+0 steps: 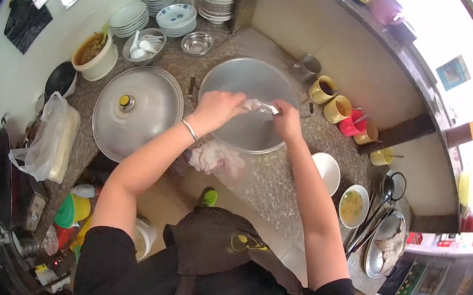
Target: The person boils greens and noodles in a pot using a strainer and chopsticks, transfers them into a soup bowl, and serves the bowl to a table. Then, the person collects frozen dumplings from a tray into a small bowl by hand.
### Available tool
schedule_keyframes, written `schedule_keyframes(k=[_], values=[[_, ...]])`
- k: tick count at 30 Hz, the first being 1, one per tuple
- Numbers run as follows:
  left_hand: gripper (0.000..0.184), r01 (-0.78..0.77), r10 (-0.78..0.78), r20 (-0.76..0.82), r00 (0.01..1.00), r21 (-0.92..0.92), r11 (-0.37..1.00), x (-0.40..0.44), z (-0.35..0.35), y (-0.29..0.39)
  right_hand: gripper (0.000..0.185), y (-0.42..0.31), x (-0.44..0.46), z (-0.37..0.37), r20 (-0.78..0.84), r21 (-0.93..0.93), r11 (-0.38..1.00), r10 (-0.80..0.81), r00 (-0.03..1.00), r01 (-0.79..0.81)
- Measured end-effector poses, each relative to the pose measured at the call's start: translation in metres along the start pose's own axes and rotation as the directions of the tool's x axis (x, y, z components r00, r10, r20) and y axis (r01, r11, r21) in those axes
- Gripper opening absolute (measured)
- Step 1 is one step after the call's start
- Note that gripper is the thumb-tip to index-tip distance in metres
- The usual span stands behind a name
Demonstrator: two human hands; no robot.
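Observation:
Both hands are over a large round metal pot (228, 78) set into the counter. My left hand (216, 109), with a bracelet at the wrist, pinches one end of a small crinkled, shiny plastic packet (260, 107). The other end is between the fingers of my right hand (286, 120). What the packet contains cannot be made out. A domed metal lid (156, 98) with a yellow-topped knob lies left of the pot. Close to the pot's near rim is a crumpled clear plastic bag (217, 160) with pale, pinkish contents.
Stacked plates (176, 17) and a bowl of white spoons (144, 46) stand at the back left. Along the right wall are several mugs (337, 109). A white bowl (326, 172), a soup bowl (354, 206) and ladles (387, 188) sit on the right counter.

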State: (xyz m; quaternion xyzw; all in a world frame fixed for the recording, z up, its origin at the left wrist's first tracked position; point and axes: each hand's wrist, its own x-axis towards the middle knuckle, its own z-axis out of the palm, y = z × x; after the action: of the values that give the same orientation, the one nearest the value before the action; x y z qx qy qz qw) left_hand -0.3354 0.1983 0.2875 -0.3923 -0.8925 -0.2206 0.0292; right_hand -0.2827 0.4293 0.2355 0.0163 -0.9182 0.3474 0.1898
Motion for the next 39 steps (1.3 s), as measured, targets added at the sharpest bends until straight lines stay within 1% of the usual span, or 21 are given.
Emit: schedule_keyframes(k=[1, 3, 4, 5, 6, 7, 8, 9, 11, 13, 15, 18, 21, 25, 27, 28, 30, 31, 33, 36, 39], values=[[0.032, 0.018, -0.018, -0.006, 1.0, -0.001, 1.0, -0.003, -0.001, -0.009, 0.03, -0.002, 0.006, 0.004, 0.033, 0.068, 0.991, 0.112, 0.993, -0.114], [0.051, -0.044, -0.012, -0.349, 0.937, -0.152, 0.987, -0.013, 0.0, -0.032, 0.022, -0.003, 0.012, 0.005, 0.005, 0.103, 0.987, 0.121, 0.993, -0.121], [0.077, 0.071, -0.131, -0.176, 0.976, -0.312, 0.947, -0.018, 0.005, -0.052, 0.022, 0.0, 0.014, 0.004, 0.052, 0.11, 0.972, 0.204, 0.978, -0.209], [0.077, 0.075, -0.136, -0.177, 0.975, -0.315, 0.946, -0.025, 0.025, -0.075, 0.022, 0.005, 0.018, -0.001, 0.093, 0.111, 0.949, 0.286, 0.954, -0.295], [0.084, 0.136, -0.242, -0.107, 0.964, -0.587, 0.798, -0.03, 0.056, -0.101, 0.019, 0.024, 0.023, 0.0, 0.155, 0.075, 0.947, 0.299, 0.941, -0.313], [0.09, 0.186, -0.319, -0.008, 0.948, -0.8, 0.571, -0.03, 0.053, -0.099, 0.019, 0.023, 0.025, 0.001, 0.154, 0.072, 0.947, 0.299, 0.942, -0.313], [0.093, 0.411, -0.41, 0.236, 0.881, -0.81, 0.418, -0.034, 0.054, -0.094, 0.018, 0.022, 0.027, 0.002, 0.166, 0.183, 0.924, 0.307, 0.937, -0.335], [0.093, 0.412, -0.409, 0.238, 0.881, -0.812, 0.414, -0.033, 0.058, -0.085, 0.017, 0.02, 0.028, 0.002, 0.178, 0.292, 0.888, 0.314, 0.932, -0.355], [0.082, 0.387, -0.342, 0.317, 0.885, -0.908, 0.16, -0.025, 0.065, -0.068, 0.017, 0.053, 0.028, 0.025, 0.161, 0.236, 0.91, 0.31, 0.937, -0.342], [0.076, 0.36, -0.36, 0.286, 0.888, -0.92, 0.158, -0.018, 0.065, -0.063, 0.018, 0.06, 0.03, 0.026, 0.145, 0.174, 0.927, 0.31, 0.94, -0.333], [0.075, 0.272, -0.349, 0.195, 0.917, -0.944, 0.186, -0.011, 0.081, -0.083, 0.019, 0.039, 0.032, 0.01, 0.16, 0.293, 0.878, 0.345, 0.925, -0.378], [0.074, 0.334, -0.381, 0.246, 0.891, -0.924, 0.184, -0.006, 0.093, -0.089, 0.013, 0.054, 0.031, 0.021, 0.06, 0.431, 0.85, 0.308, 0.95, -0.302], [0.072, 0.324, -0.371, 0.255, 0.893, -0.936, 0.138, -0.001, 0.08, -0.073, 0.016, 0.038, 0.031, 0.02, 0.011, 0.504, 0.805, 0.355, 0.935, -0.312], [0.072, 0.306, -0.417, 0.234, 0.878, -0.945, 0.114, 0.005, 0.079, -0.069, 0.018, 0.041, 0.031, 0.024, 0.022, 0.404, 0.863, 0.322, 0.947, -0.303], [0.073, 0.397, -0.371, 0.366, 0.853, -0.918, 0.007, 0.005, 0.076, -0.059, 0.019, 0.033, 0.032, 0.019, 0.022, 0.452, 0.829, 0.359, 0.933, -0.33], [0.073, 0.4, -0.372, 0.369, 0.852, -0.917, 0.006, 0.005, 0.078, -0.063, 0.021, 0.029, 0.031, 0.017, 0.028, 0.501, 0.79, 0.393, 0.919, -0.353], [0.075, 0.309, -0.435, 0.226, 0.872, -0.942, 0.13, 0.011, 0.082, -0.074, 0.022, 0.035, 0.031, 0.02, 0.006, 0.484, 0.807, 0.384, 0.923, -0.339], [0.075, 0.308, -0.434, 0.225, 0.872, -0.943, 0.129, 0.01, 0.081, -0.071, 0.024, 0.037, 0.03, 0.021, -0.014, 0.463, 0.824, 0.374, 0.927, -0.326], [0.074, 0.398, -0.306, 0.364, 0.88, -0.916, 0.053, 0.01, 0.079, -0.065, 0.024, 0.037, 0.03, 0.025, -0.038, 0.478, 0.821, 0.375, 0.926, -0.313], [0.074, 0.305, -0.367, 0.278, 0.888, -0.952, 0.018, 0.011, 0.084, -0.071, 0.024, 0.028, 0.03, 0.019, -0.035, 0.465, 0.827, 0.374, 0.927, -0.316], [0.072, 0.35, -0.414, 0.31, 0.856, -0.937, 0.023, 0.012, 0.084, -0.068, 0.026, 0.027, 0.028, 0.02, -0.01, 0.427, 0.841, 0.371, 0.929, -0.332]])
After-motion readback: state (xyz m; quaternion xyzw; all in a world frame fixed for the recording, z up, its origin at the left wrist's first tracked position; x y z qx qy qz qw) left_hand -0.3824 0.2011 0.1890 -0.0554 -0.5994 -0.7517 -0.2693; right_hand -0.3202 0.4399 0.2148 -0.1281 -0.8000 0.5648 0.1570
